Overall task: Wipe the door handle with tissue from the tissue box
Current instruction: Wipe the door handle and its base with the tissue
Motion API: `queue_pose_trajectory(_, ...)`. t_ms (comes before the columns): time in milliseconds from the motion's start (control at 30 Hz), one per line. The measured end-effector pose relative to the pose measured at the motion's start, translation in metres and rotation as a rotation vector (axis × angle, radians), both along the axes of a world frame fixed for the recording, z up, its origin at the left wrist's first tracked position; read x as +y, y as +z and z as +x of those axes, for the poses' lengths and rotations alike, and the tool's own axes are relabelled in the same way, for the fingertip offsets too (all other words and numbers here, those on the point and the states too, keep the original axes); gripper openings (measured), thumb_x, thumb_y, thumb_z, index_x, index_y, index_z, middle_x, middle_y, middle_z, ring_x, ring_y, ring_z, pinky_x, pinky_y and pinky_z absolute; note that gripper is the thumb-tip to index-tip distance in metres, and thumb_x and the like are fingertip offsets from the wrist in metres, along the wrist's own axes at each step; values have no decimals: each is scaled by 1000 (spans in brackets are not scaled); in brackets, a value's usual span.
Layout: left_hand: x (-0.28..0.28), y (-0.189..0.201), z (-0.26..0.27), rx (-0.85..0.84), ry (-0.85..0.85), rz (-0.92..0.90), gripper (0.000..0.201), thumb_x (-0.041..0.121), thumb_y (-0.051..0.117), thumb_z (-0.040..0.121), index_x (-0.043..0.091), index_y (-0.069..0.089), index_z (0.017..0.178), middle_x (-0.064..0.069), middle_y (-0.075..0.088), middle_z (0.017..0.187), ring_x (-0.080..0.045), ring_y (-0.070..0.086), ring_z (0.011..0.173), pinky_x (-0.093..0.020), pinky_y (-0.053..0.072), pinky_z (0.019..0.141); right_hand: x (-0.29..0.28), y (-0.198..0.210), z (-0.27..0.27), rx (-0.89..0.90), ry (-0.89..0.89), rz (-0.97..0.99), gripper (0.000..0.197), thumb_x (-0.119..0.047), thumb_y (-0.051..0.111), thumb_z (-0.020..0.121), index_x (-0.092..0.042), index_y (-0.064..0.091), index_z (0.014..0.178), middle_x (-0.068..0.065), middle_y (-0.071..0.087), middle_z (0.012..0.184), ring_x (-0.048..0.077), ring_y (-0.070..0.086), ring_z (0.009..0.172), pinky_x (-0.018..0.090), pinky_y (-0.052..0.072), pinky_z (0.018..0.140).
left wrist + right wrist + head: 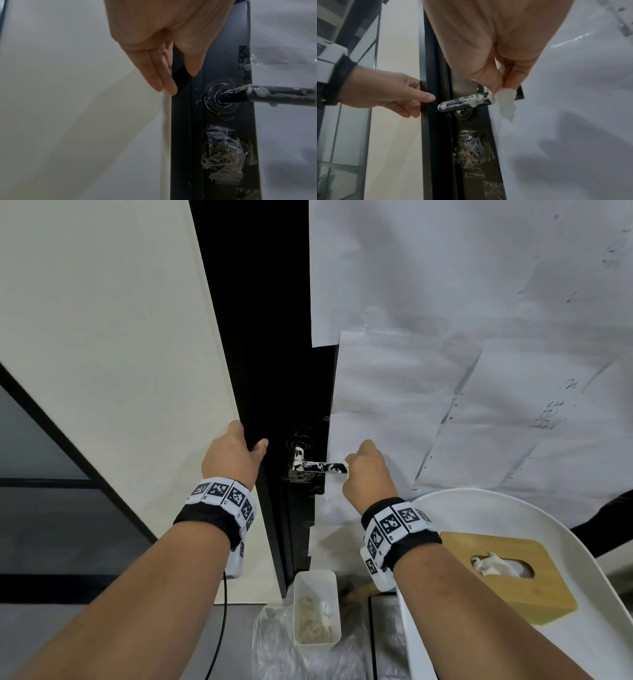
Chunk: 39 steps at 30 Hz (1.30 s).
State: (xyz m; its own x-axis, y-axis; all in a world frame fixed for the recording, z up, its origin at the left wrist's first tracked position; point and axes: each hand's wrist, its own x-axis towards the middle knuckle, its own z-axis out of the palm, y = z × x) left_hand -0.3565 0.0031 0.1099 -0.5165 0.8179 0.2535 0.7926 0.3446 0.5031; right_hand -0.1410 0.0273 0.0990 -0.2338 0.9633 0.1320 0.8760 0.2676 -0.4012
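Observation:
The black lever door handle [318, 467] is smeared with white paste [474, 100]. My right hand [356, 470] is at the handle's free end and pinches a small white tissue [505, 100] between thumb and fingers; the tissue touches the lever's tip. My left hand [251, 440] rests on the black door frame [181, 121] left of the handle, fingers straight along the wall and thumb on the frame. A wooden tissue box [507, 573] with a tissue poking out of its slot lies at the lower right.
The tissue box lies on a white round table [599, 559] close to my right forearm. A white bin [317, 607] holding used tissues stands on the floor below the handle, on clear plastic [274, 642]. Paper sheets [479, 337] cover the door. Crumpled tape [223, 152] covers the lock.

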Motion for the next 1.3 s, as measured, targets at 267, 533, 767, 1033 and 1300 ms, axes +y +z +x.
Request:
queue_pose_trajectory(267, 0, -2, -1, 5, 4, 13, 37, 44, 61, 88, 12, 44, 90, -5, 56, 67, -27, 54, 60, -32, 41, 52, 6, 11, 13, 205, 20, 23, 34, 6, 44, 86, -7, 67, 107, 12, 54, 103, 23, 54, 87, 12, 28, 67)
queue_pose_trajectory(533, 0, -1, 0, 4, 8, 8, 36, 44, 61, 88, 12, 43, 89, -2, 51, 63, -24, 51, 57, -30, 39, 51, 10, 5, 21, 165, -62, 57, 34, 2, 44, 85, -14, 67, 105, 12, 57, 101, 30, 59, 90, 29, 45, 73)
queue_pose_trajectory(767, 0, -2, -1, 4, 7, 10, 36, 44, 61, 88, 13, 42, 89, -3, 53, 64, -25, 52, 58, -31, 40, 51, 11, 2, 12, -39, 8, 22, 18, -7, 55, 85, -1, 67, 97, 14, 45, 108, 30, 50, 95, 36, 50, 79)
queue_pose_trajectory(1033, 0, -2, 0, 5, -2, 14, 36, 43, 60, 88, 12, 42, 89, -3, 53, 64, -26, 53, 59, -31, 41, 52, 10, 1, 1, -41, 97, 9, 36, 11, 47, 79, -1, 66, 108, 15, 48, 109, 31, 50, 101, 34, 49, 80)
queue_pose_trajectory(1300, -1, -1, 1, -3, -1, 14, 36, 42, 61, 89, 11, 43, 91, -4, 54, 67, -26, 52, 60, -31, 39, 52, 9, 6, 23, 169, -62, 42, 36, 8, 47, 83, -10, 68, 106, 13, 55, 105, 30, 57, 94, 26, 40, 72)
